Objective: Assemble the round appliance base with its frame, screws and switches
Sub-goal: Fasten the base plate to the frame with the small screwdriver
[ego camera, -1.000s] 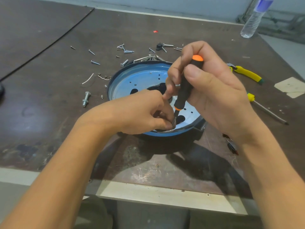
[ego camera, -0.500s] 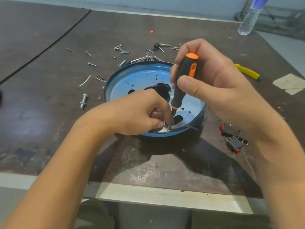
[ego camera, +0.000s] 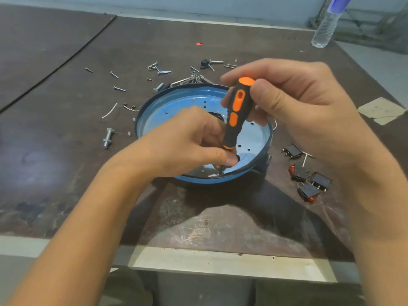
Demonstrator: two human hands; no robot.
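Both hands' fingers (ego camera: 265, 93) curled tight: right around screwdriver (ego camera: 237, 113), left (ego camera: 187, 142) pinching its tip.

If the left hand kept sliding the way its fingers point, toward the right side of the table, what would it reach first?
Probably the screwdriver shaft, which stands right at the left hand fingertips inside the blue base. Beyond that come the base's right rim and then the black switches. Depth at the tip is hard to judge.

Bright overhead light; perhaps slight edge distortion
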